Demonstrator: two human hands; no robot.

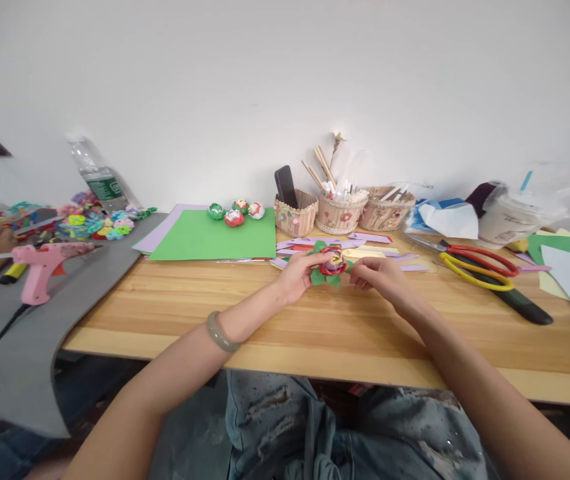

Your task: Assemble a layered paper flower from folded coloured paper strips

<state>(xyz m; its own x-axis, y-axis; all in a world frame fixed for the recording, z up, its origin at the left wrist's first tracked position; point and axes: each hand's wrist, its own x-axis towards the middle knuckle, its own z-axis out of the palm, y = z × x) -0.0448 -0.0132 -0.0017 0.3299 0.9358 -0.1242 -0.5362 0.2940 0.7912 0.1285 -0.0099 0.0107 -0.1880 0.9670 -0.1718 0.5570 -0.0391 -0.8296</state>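
The left hand (pixel 299 275) grasps the paper flower (pixel 333 264) over the wooden table (pixel 315 327) — the right hand (pixel 381 276) pinches its green leaf edge.

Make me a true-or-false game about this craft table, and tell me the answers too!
1. The left hand and the right hand both touch a paper flower. True.
2. The glue gun is blue. False: it is pink.
3. The scissors lie to the right of the hands. True.
4. Four baskets stand by the wall. False: there are three.
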